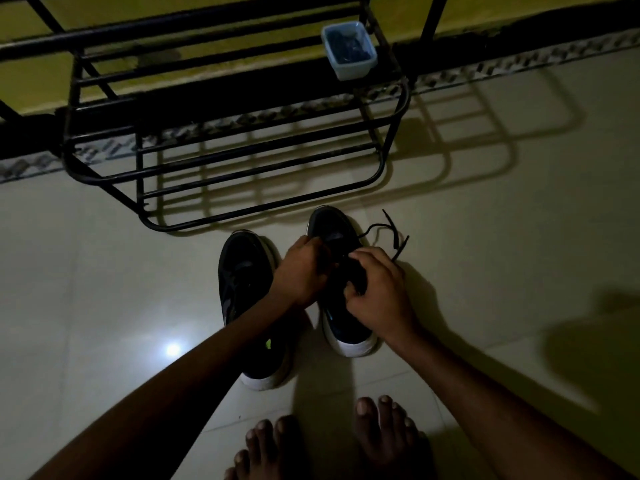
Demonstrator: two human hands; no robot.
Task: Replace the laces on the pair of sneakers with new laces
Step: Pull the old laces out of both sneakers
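Observation:
Two dark sneakers with white soles stand side by side on the pale tiled floor, toes pointing away from me. The left sneaker [242, 282] is partly crossed by my left forearm. Both hands work over the lacing of the right sneaker [341, 323]. My left hand [301, 271] has its fingers curled at the left side of the lacing. My right hand [375, 292] pinches the dark lace at the tongue. The lace's loose ends [391, 233] trail onto the floor to the right of the shoe's toe.
A black metal shoe rack [221, 161] stands just beyond the sneakers against a yellow wall. A clear plastic box [349, 50] with dark contents sits on an upper shelf at the right. My bare feet [329, 445] are at the bottom edge.

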